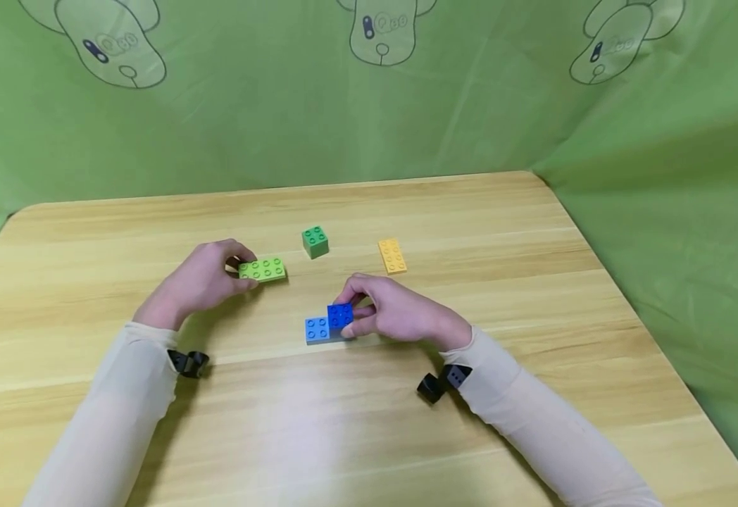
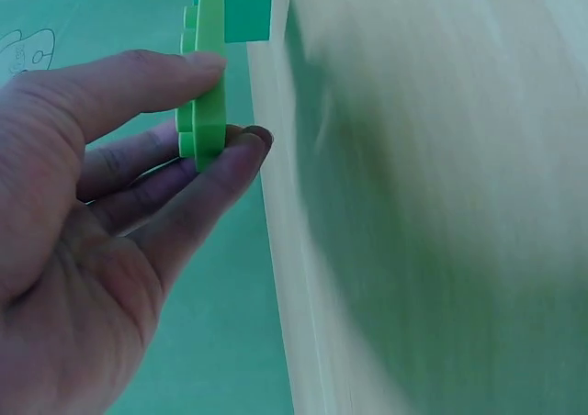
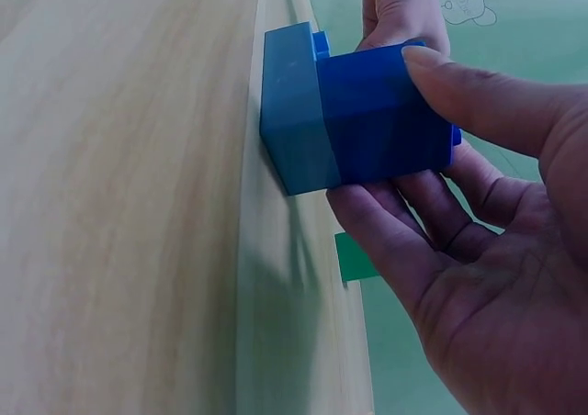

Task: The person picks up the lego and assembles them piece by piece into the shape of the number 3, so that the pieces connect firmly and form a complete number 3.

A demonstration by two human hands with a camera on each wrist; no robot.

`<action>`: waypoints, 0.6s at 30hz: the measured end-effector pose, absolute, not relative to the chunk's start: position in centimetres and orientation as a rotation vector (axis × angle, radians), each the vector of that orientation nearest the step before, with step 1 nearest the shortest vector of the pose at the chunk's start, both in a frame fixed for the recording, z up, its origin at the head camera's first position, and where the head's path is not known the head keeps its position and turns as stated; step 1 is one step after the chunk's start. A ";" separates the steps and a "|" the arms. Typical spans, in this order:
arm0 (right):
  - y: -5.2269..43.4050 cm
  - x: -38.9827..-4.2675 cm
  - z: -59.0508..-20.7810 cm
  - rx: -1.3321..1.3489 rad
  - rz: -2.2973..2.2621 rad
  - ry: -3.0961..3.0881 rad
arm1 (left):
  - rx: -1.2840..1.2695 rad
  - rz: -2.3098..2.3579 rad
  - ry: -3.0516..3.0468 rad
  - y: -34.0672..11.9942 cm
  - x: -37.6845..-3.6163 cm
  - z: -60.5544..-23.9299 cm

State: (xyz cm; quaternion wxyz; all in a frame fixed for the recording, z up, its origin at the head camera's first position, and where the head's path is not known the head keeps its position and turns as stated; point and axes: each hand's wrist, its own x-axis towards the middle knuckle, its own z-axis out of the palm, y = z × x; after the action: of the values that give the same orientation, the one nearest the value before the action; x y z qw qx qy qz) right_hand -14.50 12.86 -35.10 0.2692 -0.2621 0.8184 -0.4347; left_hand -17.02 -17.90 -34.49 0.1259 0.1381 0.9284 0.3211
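Observation:
My left hand (image 1: pixel 207 276) pinches a flat lime-green building brick (image 1: pixel 263 270) between thumb and fingers. In the left wrist view the lime-green brick (image 2: pixel 210 94) appears edge-on, its studs facing the palm side. My right hand (image 1: pixel 403 312) grips a dark blue square brick (image 1: pixel 340 315) by its sides. That brick sits over the right half of a longer light blue brick (image 1: pixel 317 329), whose left studs stay uncovered. The right wrist view shows the dark blue brick (image 3: pixel 381 117) against the light blue brick (image 3: pixel 294 112), with no visible gap between them.
A green square brick (image 1: pixel 315 242) stands beyond the hands, and a flat yellow brick (image 1: pixel 392 255) lies to its right. All rest on a wooden table (image 1: pixel 318 436). Green cloth (image 1: pixel 267 134) hangs behind the table and along its right side.

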 end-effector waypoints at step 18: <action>12.7 -14.7 -35.1 -0.667 -1.192 2.185 | 0.445 1.037 2.693 -18.0 -15.7 -33.6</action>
State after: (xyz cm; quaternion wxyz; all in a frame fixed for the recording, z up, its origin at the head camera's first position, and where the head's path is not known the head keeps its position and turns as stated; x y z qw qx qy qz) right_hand -14.66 12.66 -35.07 0.2785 -0.2484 0.8144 -0.4444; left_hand -15.67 -18.00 -33.58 0.1106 0.1515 0.9167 0.3528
